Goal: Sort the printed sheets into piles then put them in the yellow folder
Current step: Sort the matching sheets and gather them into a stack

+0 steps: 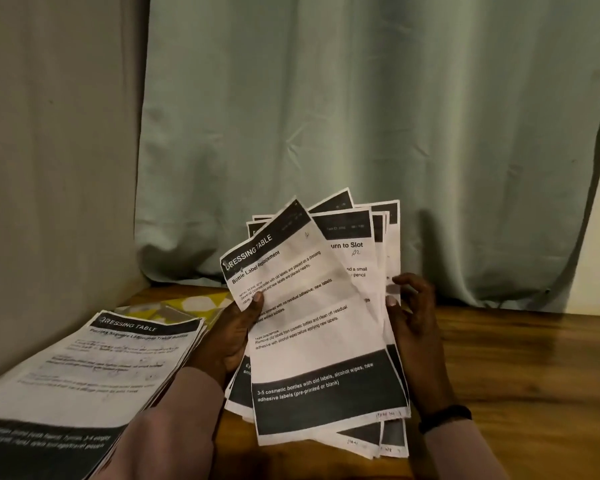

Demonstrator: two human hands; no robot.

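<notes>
A fanned bundle of printed sheets (326, 341) is held upright above the wooden table (516, 368). The front sheet reads "Dressing Table, Bottle Label Replacement". My left hand (234, 336) grips the bundle's left edge, thumb on the front sheet. My right hand (414, 327) holds the right edge, fingers curled round the back sheets. A sorted pile of sheets (84, 372) headed "Dressing Table" lies flat at the left. Behind it, a yellow patterned folder (194, 303) shows only in part.
A grey-green curtain (361, 133) hangs behind the table and a beige cloth (49, 168) covers the left side. Bare wood stretches to the right of the held sheets. A dark band is on my right wrist (445, 417).
</notes>
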